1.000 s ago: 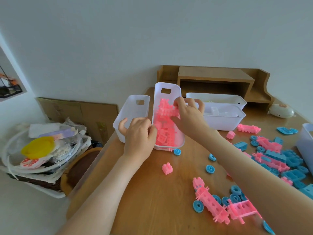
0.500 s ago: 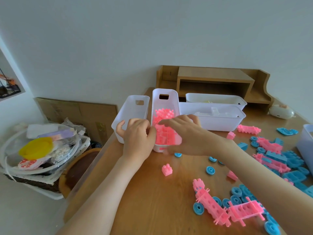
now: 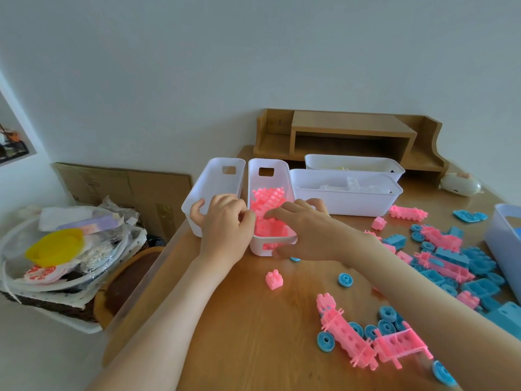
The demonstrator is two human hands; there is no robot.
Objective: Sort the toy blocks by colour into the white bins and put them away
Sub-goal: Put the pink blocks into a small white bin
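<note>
1. Head view: a wooden bench (image 3: 248,342) stands against a pale wall, with a low wooden shelf (image 3: 349,131) at its far edge.
2. Two narrow white bins stand side by side at the bench's left edge, their walls touching. The empty bin (image 3: 214,184) is on the left, and the pink-block bin (image 3: 283,170) to its right is heaped with pink blocks (image 3: 267,201).
3. The left hand (image 3: 225,232) sits where the two bins meet. Its thumb hooks into the empty bin and its fingers (image 3: 245,218) curl over the left rim of the pink-block bin, gripping it.
4. The right hand (image 3: 307,232) clasps the near end of the same bin, with fingers bent over the top of the blocks and the thumb against the front wall by the handle slot.
5. Two long white bins (image 3: 346,201) lie crosswise behind, just right of the pink-block bin.
6. A single pink block (image 3: 273,279) lies on the bench near the hands, with a blue wheel (image 3: 345,279) to its right.
7. A pink built piece with blue wheels (image 3: 352,340) lies closer to the camera.
8. A mixed pile of blue and pink blocks (image 3: 451,258) covers the right side, beside another bin (image 3: 504,244) at the frame edge.
9. A basket of clutter (image 3: 56,263) sits left of the bench.
</note>
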